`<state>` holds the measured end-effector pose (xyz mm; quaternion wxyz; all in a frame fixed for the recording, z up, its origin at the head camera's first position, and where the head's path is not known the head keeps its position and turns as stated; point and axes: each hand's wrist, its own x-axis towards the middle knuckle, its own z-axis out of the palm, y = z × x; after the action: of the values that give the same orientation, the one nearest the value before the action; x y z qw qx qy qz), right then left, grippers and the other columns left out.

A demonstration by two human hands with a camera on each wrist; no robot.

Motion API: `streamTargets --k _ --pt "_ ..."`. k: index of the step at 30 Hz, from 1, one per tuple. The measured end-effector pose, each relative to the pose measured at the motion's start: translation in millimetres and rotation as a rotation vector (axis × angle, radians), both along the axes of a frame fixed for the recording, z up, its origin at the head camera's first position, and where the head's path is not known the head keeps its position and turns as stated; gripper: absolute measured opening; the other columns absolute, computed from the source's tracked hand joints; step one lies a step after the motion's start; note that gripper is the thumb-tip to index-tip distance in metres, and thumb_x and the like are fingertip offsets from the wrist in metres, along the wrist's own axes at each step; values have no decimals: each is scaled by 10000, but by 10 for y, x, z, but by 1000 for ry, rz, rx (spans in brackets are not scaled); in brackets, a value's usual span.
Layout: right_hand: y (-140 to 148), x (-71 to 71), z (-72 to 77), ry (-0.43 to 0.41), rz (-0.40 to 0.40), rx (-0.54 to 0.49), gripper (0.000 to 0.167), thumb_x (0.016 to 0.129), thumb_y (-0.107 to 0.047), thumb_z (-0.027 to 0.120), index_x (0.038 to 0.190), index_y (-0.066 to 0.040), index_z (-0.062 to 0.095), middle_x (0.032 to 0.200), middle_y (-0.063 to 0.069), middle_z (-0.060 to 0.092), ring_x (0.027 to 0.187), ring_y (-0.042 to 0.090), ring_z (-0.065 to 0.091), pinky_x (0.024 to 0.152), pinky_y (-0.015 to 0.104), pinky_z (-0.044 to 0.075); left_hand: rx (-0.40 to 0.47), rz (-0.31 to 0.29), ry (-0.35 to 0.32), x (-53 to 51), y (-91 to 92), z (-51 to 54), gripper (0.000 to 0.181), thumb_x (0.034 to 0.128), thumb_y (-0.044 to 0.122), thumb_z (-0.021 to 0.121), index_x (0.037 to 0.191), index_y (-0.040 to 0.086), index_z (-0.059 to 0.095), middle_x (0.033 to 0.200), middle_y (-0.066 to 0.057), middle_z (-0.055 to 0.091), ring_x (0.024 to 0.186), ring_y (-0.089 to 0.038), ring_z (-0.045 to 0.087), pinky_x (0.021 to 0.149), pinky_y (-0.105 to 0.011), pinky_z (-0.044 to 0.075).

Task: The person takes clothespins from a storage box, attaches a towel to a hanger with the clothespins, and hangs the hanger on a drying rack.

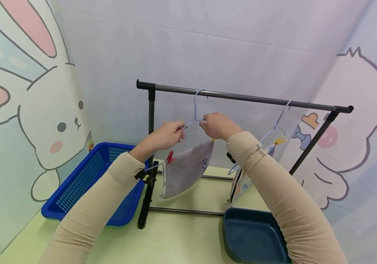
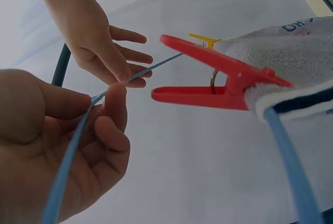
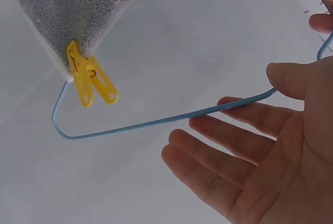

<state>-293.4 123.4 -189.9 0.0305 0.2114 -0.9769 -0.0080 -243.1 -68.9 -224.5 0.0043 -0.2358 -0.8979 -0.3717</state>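
A light-blue wire hanger (image 1: 195, 106) hooks over the dark rail of a rack. My left hand (image 1: 166, 136) pinches its left shoulder wire between thumb and forefinger. On the right shoulder is my right hand (image 1: 220, 125); in the right wrist view its fingers are nearly straight, with the wire lying across them near the thumb. A small grey towel (image 1: 188, 170) with dark lettering hangs from the hanger. A red clothes peg (image 2: 234, 81) clips one corner and a yellow clothes peg (image 3: 79, 73) the other.
The rack's rail (image 1: 241, 96) carries a second blue hanger (image 1: 279, 119) at right, with a cloth and yellow peg (image 1: 280, 140), partly behind my right arm. A blue basket (image 1: 72, 187) stands left, a dark teal basin (image 1: 229, 234) front right. Printed curtains surround the table.
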Motion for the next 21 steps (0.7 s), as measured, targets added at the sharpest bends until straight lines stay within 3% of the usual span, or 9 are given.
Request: streamTargets --k 5,11,18,21 --pt "-8 6 -5 -4 -25 15 460 1003 -330 420 1275 34 490 1210 192 566 1103 322 546 926 451 422 -20 -2 16 19 -35 18 211 1013 175 420 1103 53 568 947 -89 599 741 -215 525 610 -305 437" --pt "-3 79 36 0 -20 -27 413 994 -319 438 1151 46 551 1098 179 592 946 286 574 833 422 451 -66 26 24 52 -120 48 361 1005 262 455 1273 32 532 1118 -107 601 964 -224 569 797 -377 479" --pt "115 243 122 56 114 -135 356 978 -271 475 1077 35 628 1073 170 643 987 297 602 856 430 461 -98 45 18 183 -202 136 413 1000 292 470 1317 28 493 1204 -125 570 1065 -258 558 890 -434 458" --pt "182 342 160 82 178 -212 304 971 -246 500 1027 5 663 1013 133 666 934 269 615 822 415 474 -93 51 16 242 -225 186 436 1001 300 465 1345 33 466 1247 -132 546 1112 -274 534 921 -446 438"
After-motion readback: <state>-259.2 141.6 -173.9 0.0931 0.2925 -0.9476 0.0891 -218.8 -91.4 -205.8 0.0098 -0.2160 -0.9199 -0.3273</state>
